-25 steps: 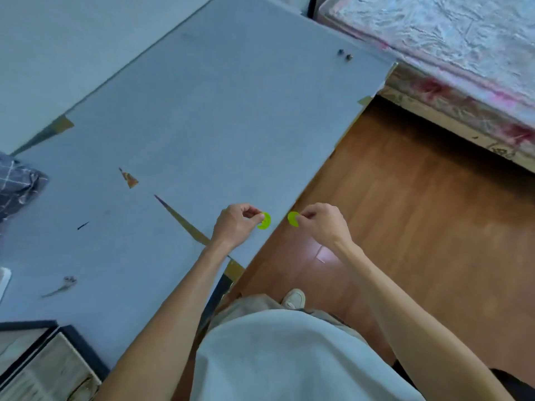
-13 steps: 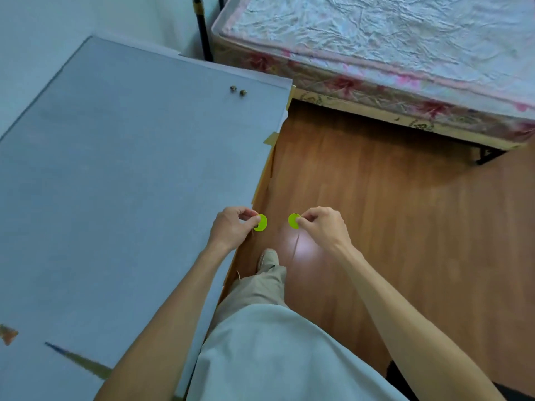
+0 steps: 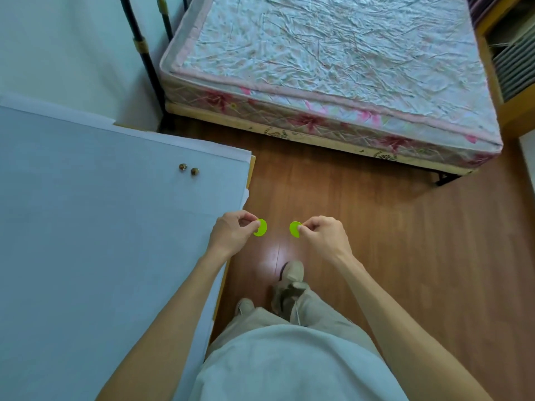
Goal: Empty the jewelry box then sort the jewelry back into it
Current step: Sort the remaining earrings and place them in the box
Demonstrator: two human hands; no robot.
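Head view first — what do you make of the hands?

— Both are out in front of the body, held level and a little apart. The left hand [image 3: 234,232] has thumb and forefinger pinched together on a small lime-green disc [image 3: 260,227]. The right hand [image 3: 323,236] is pinched the same way on a second green disc [image 3: 294,229]. The two discs face each other across a gap and do not touch.

— Where are the hands, over the table?

— The left one sits right at the edge of the table [image 3: 86,227], which is covered in pale blue-grey sheeting. The right one is over the wooden floor [image 3: 390,241].

— Any jewelry about?

— Two small brownish-gold pieces [image 3: 188,169] lie just beside each other on the table, near its far right corner, well apart from the hands. They are too small for me to say whether they are earrings or beads. No jewelry box shows from this angle.

— And the rest of the room?

— A bed with a crinkled pale cover and a pink floral mattress [image 3: 333,68] stands across the floor beyond the table. A dark metal post [image 3: 144,53] rises by the wall at its left corner. Below the hands you see the person's light shirt [image 3: 289,366], khaki trousers and a pale shoe [image 3: 292,270] on the floor.
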